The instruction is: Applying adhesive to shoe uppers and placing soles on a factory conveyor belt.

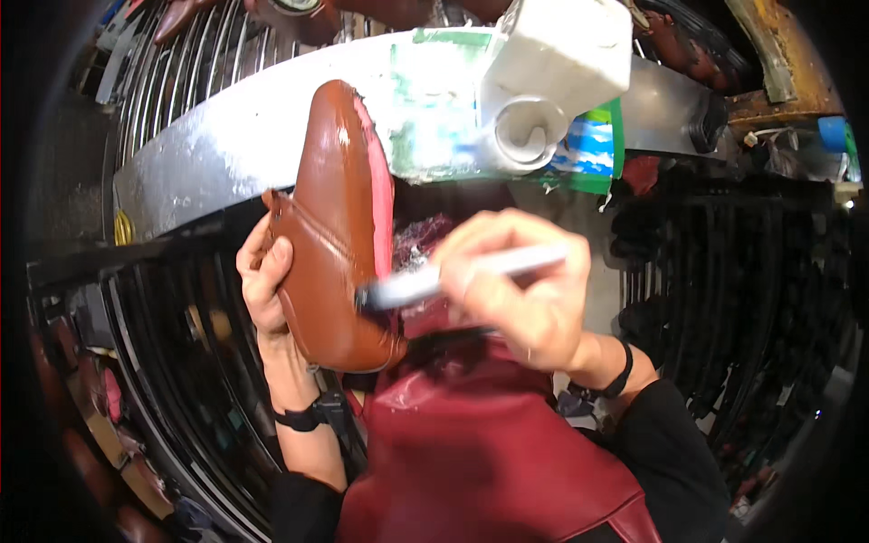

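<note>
A brown leather shoe (328,217) is in my left hand (262,281), tilted with its toe pointing away from me. My fingers and thumb grip it at its left side. Along its right edge runs a pink strip (380,199). A white-handled brush (412,288) with a dark tip sits in the closed fingers of my right hand (529,303). Its tip is at the shoe's right edge, near the heel end; blur hides whether it touches. Beneath my hands hangs a dark red apron (471,443).
A metal bench (208,167) crosses ahead, with a green-edged plastic sheet (425,145) on it. A white cup (529,136) stands beside a white plastic jug (570,50). Beyond lie metal rollers (231,45) and other brown shoes (692,59). Dark racks (733,299) flank me.
</note>
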